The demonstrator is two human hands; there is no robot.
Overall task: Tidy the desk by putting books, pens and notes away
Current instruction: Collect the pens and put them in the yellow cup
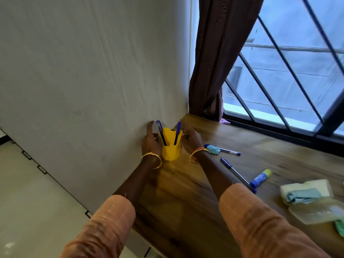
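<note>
Flanking a small yellow plastic pen cup (170, 146), both hands sit at the far left corner of the brown wood-grain desk (186, 183), close against the pale wall (83, 71). The left hand (151, 141) cups the holder's left side with fingers loosely curved, thumb raised; the right hand (189, 137) curls around its right side, though whether its fingertips press the rim I cannot tell (the picture blurs there). Two blue-capped pens stand inside, one leaning left (161, 133), one leaning right (177, 134). To the right on the desk lie a pen under a pale blue crumpled note (214, 149), a second loose blue pen (236, 174) nearer, and a blue glue stick with a yellow cap (260, 178) just beside it. At the near right edge rests a clear plastic case (312, 211) with a folded blue cloth (302, 196).
</note>
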